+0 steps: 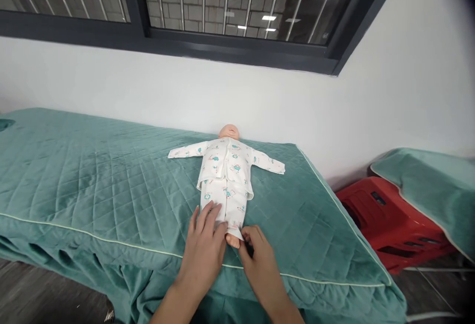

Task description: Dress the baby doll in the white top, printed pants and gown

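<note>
A baby doll lies on its back on the green quilted bed cover, its head toward the wall. It wears a white printed jacket with both sleeves spread out, and matching white trousers. My left hand rests over the trouser leg on the left, fingers stretched out and apart, its thumb beside the other leg's cuff. Pinched between thumb and fingers of my right hand is the edge of that trouser cuff. A bare doll foot shows below the cuff; the other foot is hidden behind my left hand.
A white wall rises behind the bed, with a dark-framed barred window above. To the right, red plastic stools stand below the bed's edge, partly under another green cover. The bed's front edge runs beneath my wrists.
</note>
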The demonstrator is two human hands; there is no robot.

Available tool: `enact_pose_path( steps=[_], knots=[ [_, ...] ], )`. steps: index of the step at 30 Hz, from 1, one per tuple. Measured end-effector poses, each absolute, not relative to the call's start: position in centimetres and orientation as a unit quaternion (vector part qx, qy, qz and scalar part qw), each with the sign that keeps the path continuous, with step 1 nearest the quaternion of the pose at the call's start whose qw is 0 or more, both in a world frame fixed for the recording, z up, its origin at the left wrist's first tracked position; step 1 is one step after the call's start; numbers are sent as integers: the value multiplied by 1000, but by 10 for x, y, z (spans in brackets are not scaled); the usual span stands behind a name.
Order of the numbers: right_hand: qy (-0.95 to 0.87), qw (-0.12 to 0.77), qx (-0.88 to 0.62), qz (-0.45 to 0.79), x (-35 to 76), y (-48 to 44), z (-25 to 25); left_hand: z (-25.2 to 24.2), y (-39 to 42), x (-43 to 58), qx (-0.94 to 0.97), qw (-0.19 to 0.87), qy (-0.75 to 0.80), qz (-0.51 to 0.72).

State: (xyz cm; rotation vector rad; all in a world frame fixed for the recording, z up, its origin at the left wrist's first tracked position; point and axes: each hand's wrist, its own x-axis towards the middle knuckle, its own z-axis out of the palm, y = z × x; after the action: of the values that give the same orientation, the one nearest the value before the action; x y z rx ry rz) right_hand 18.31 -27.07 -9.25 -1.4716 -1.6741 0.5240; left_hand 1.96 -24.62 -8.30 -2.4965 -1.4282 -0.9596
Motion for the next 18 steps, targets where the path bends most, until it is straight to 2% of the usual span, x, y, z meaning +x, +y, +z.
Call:
enact_pose_path(
  steps=[5, 10, 13, 16, 18],
  knots=[
    [-709, 398, -536, 228, 196, -273, -77, -81, -253, 13, -819, 41, -444, -361],
    [-760, 316, -514, 240, 202, -288, -82, -102, -268, 7, -816, 18, -430, -386],
    [-756, 294, -506, 294, 211, -287, -78, -115, -267, -4, -797, -25, -416, -436],
    [-692, 354, -528, 342, 231, -263, -70, -113, -241, -19, -708, -112, -467, -518],
    [-593, 437, -576, 355, 248, -230, -68, -102, -205, -27, -598, -239, -530, -551]
  ],
)
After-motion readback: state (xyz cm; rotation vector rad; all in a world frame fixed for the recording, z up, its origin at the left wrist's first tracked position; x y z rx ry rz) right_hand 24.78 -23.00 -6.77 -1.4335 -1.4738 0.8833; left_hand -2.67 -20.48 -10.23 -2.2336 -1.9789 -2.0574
